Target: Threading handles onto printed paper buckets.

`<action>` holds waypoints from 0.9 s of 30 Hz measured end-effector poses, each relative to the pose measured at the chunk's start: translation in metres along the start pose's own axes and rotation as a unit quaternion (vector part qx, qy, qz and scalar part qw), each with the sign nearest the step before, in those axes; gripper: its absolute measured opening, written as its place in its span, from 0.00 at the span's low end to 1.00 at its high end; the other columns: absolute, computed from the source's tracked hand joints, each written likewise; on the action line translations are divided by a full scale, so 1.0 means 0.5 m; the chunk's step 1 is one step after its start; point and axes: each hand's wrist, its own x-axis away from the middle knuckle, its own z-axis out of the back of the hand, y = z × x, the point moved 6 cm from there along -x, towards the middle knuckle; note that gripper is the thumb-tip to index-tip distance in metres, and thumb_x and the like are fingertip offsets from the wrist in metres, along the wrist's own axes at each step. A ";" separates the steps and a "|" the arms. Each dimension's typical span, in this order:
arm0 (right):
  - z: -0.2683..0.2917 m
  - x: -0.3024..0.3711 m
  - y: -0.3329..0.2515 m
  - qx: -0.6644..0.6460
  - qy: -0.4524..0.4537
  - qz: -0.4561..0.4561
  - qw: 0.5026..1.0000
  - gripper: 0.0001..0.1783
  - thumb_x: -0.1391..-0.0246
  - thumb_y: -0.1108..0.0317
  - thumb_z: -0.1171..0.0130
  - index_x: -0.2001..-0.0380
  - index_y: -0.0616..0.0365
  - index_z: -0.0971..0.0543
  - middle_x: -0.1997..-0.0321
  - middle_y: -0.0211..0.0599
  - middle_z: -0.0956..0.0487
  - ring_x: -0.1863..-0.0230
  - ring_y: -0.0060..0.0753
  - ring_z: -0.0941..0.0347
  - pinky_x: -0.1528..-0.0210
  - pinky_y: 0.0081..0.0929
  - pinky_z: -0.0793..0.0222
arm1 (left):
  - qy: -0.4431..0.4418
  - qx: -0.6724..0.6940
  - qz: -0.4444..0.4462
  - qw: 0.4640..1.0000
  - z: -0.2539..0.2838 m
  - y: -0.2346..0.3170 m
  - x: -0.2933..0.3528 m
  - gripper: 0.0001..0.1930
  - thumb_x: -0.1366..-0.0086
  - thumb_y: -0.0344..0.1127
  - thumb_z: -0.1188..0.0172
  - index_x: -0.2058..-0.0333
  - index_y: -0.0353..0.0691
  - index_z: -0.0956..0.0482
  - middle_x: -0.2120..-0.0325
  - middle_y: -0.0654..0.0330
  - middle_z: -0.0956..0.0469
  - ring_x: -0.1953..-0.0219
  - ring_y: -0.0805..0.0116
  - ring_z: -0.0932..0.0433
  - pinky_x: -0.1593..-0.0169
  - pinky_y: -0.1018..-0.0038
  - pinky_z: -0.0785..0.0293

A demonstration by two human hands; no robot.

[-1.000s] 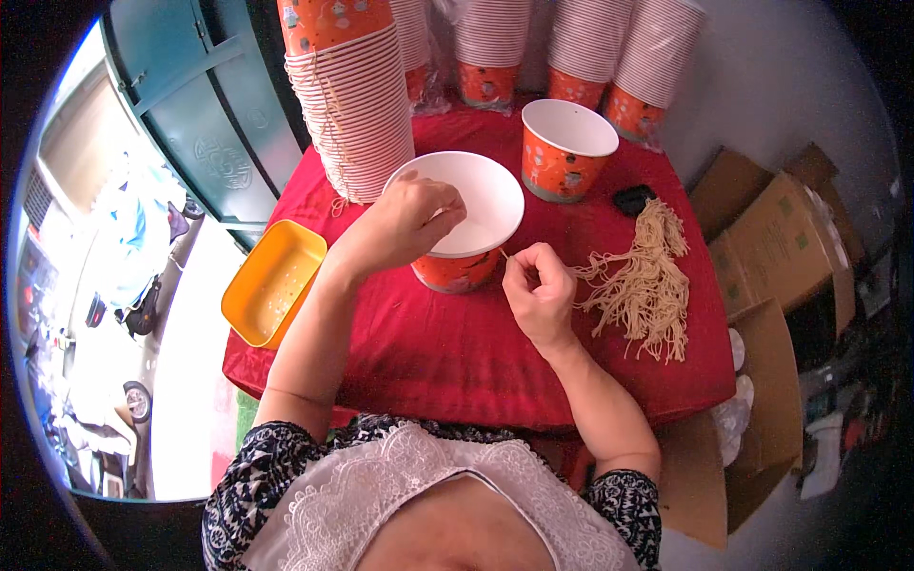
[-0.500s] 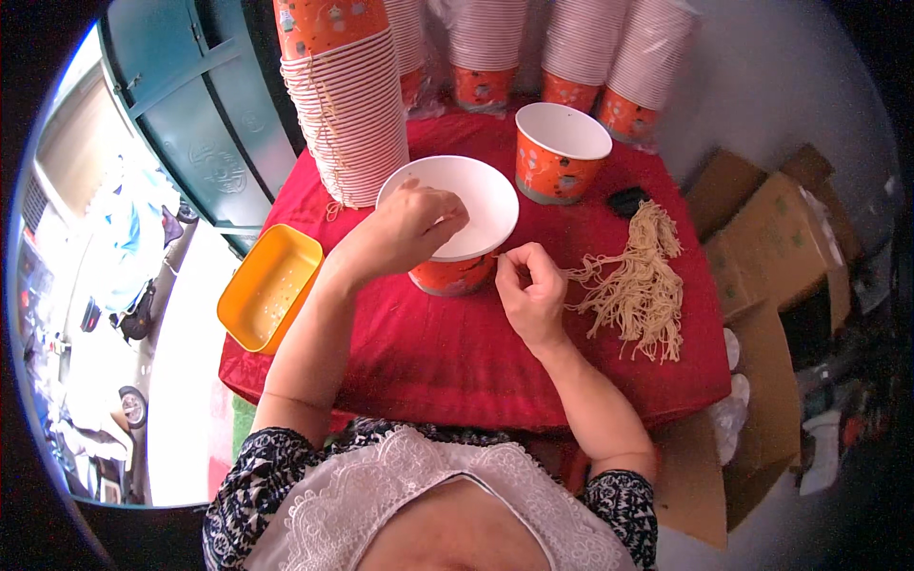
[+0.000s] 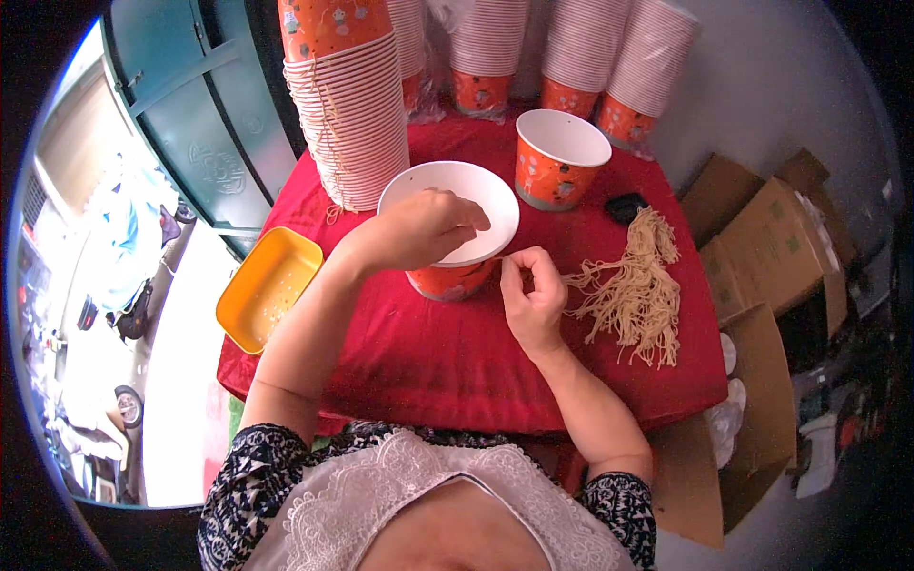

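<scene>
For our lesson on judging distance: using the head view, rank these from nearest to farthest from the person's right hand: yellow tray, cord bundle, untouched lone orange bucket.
From the right hand:
1. Cord bundle: just to its right.
2. Lone orange bucket: beyond it, farther from the person.
3. Yellow tray: well off to its left.

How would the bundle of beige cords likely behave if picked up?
The bundle of beige cords would probably droop, since it lies in loose waves. It is likely light, being made of thin strings. Its splayed, crossing ends might tangle and drag neighbours along.
</scene>
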 end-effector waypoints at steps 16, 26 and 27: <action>-0.002 0.003 -0.004 0.000 -0.002 -0.007 1.000 0.06 0.52 0.81 0.42 0.72 0.62 0.29 0.73 0.38 0.26 0.72 0.34 0.28 0.68 0.27 0.31 | -0.059 0.012 0.025 0.998 -0.017 0.001 -0.015 0.12 0.38 0.32 0.48 0.59 0.38 0.20 0.66 0.49 0.19 0.62 0.52 0.20 0.56 0.63 0.27; -0.007 0.012 0.002 -0.011 -0.013 -0.014 1.000 0.05 0.51 0.81 0.43 0.71 0.62 0.28 0.72 0.38 0.25 0.70 0.33 0.26 0.66 0.27 0.30 | -0.106 0.035 0.019 0.994 -0.023 0.004 -0.022 0.12 0.37 0.32 0.48 0.58 0.37 0.20 0.62 0.50 0.19 0.57 0.54 0.21 0.52 0.65 0.29; -0.008 0.014 0.004 -0.024 -0.015 -0.023 0.999 0.05 0.51 0.81 0.43 0.71 0.62 0.28 0.71 0.38 0.25 0.70 0.33 0.26 0.65 0.27 0.30 | -0.104 0.038 0.019 0.994 -0.028 -0.002 -0.021 0.12 0.37 0.32 0.48 0.57 0.37 0.20 0.62 0.50 0.19 0.57 0.54 0.21 0.52 0.65 0.29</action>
